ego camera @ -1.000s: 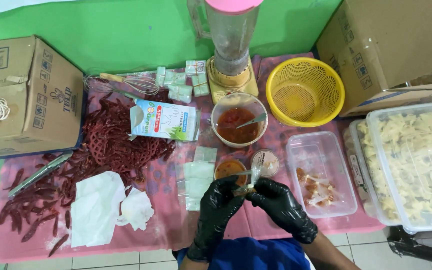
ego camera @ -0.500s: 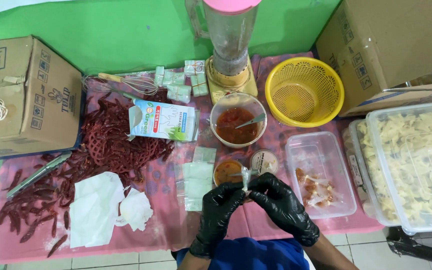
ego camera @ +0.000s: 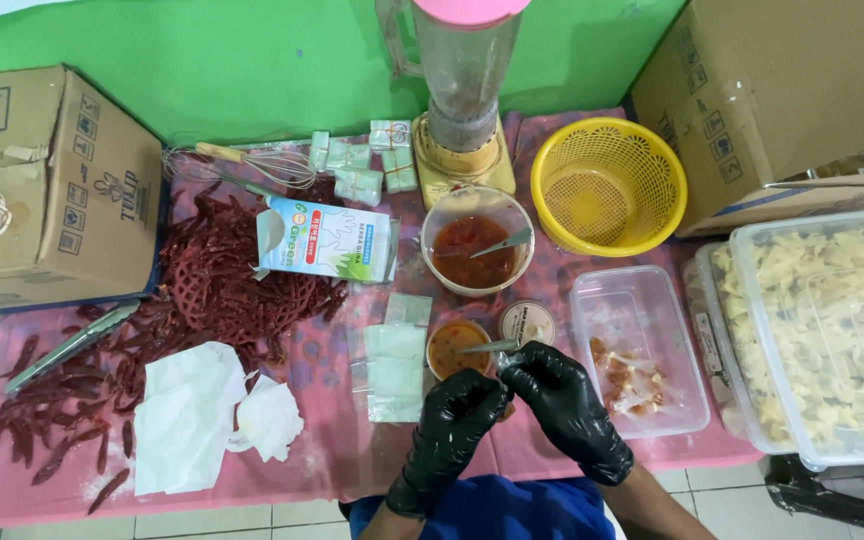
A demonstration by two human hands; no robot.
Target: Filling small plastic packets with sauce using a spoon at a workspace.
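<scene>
left hand (ego camera: 455,412): black glove, fingers curled shut, pinching small clear plastic pouch (ego camera: 508,362) from the left; held up off the table so both hands can work it
right hand (ego camera: 559,398): black glove, fingertips closed on the same pouch from the right; hands touching at the fingertips
pouch position: between the two hands, above the table edge, just below small sauce cup (ego camera: 455,346)
sauce cup: orange sauce, spoon (ego camera: 487,347) resting across it, handle toward the hands, within easy reach
cup lid (ego camera: 527,322): just right of the cup
empty pouches (ego camera: 393,358): flat stack left of the hands, near
clear tub (ego camera: 640,362): right of the hands, a few filled packets inside, open top, close by
big sauce bowl (ego camera: 477,241): farther back, red sauce, spoon in it
table (ego camera: 332,440): pink cloth, dried chillies (ego camera: 62,400) far left, apart
</scene>
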